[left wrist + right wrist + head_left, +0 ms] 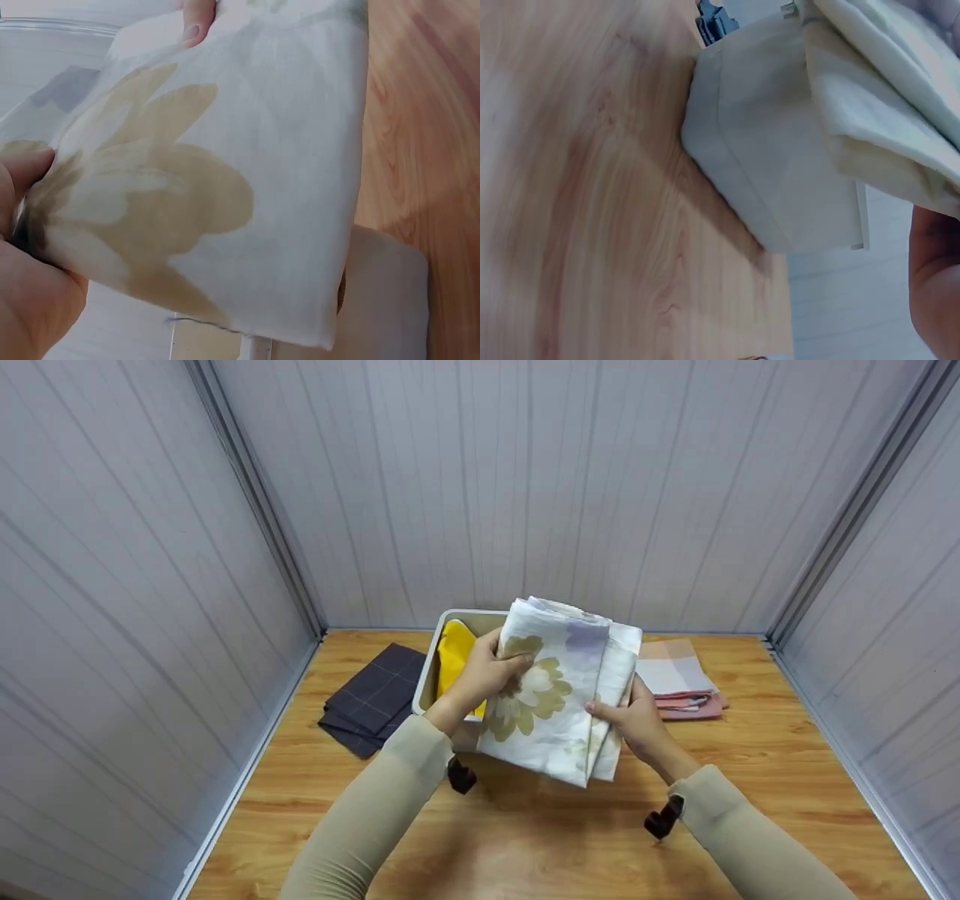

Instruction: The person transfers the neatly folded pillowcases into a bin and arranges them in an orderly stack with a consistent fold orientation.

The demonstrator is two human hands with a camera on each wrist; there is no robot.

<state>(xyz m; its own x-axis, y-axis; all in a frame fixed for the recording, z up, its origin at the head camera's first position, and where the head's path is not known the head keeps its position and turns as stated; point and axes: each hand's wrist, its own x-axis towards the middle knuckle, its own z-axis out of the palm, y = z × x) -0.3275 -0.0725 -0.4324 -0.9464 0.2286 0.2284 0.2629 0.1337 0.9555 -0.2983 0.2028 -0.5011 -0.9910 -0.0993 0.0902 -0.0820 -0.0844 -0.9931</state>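
Both hands hold up a folded white cloth (pixel 555 682) printed with tan and lilac flowers. My left hand (pixel 486 666) grips its left edge, thumb lying on the front over the flower. On the right side my right hand (pixel 634 716) pinches the layered edge, its thumb on the front and the other fingers behind. The left wrist view shows the tan flower on the cloth (pixel 300 165) close up; in the right wrist view the folded layers (pixel 900 112) appear from the side. Behind the cloth stands a pale bin (pixel 426 679), partly hidden, with a yellow cloth (pixel 452 652) inside.
A dark checked folded cloth (pixel 375 694) lies left of the bin on the wooden table (pixel 525 847). To the right lies a folded pink and white cloth (pixel 679 679). Pale panel walls (pixel 480 487) enclose the table at the back and both sides.
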